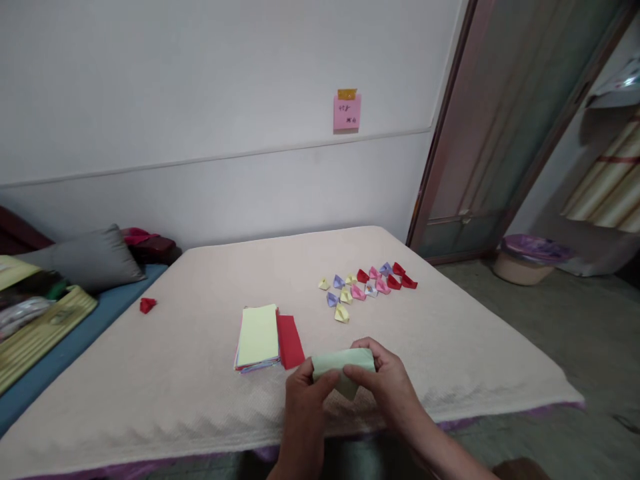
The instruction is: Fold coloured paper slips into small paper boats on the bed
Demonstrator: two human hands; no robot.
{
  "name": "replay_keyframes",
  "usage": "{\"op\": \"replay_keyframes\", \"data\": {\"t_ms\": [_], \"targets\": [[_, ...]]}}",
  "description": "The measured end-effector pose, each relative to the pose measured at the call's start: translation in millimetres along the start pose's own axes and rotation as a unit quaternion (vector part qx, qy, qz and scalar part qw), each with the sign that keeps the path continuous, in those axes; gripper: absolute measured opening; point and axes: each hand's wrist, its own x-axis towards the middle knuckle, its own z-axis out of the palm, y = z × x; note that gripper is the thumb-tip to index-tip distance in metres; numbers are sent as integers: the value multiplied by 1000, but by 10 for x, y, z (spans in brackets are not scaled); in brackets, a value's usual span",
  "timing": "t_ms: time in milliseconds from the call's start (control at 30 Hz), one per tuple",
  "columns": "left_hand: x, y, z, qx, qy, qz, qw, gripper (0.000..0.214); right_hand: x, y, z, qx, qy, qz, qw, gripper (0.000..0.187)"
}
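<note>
A pale green sheet of paper (343, 360), partly folded with a pointed lower edge, is held between both hands above the front of the table. My left hand (309, 393) grips its left side, thumb on the near face. The right side is pinched by my right hand (383, 377), its thumb also pressed on the near face. Just left of the hands lies a stack of coloured paper (258, 335) with a pale yellow sheet on top. Beside it rests a red sheet (291, 341), close to my left fingers.
Several small folded paper pieces (359, 292) in red, pink, yellow and purple sit at the right. A red folded piece (147, 305) lies far left on the cream tablecloth (200, 373). A grey cushion (90, 257) and a lidded bin (525, 263) flank the table.
</note>
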Motion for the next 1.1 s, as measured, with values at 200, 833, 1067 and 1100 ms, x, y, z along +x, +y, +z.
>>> {"op": "replay_keyframes", "data": {"t_ms": [200, 833, 1067, 1100], "targets": [[49, 44, -30, -63, 5, 16, 998, 12, 23, -67, -23, 15, 55, -16, 998, 28], [31, -3, -90, 379, 141, 370, 837, 57, 31, -139, -60, -60, 96, -30, 993, 24], [31, -186, -125, 604, 65, 475, 637, 23, -67, -116, 13, -39, 44, -13, 998, 25], [43, -157, -141, 585, 65, 454, 669, 20, -90, -138, 19, -29, 27, -17, 999, 26]]}}
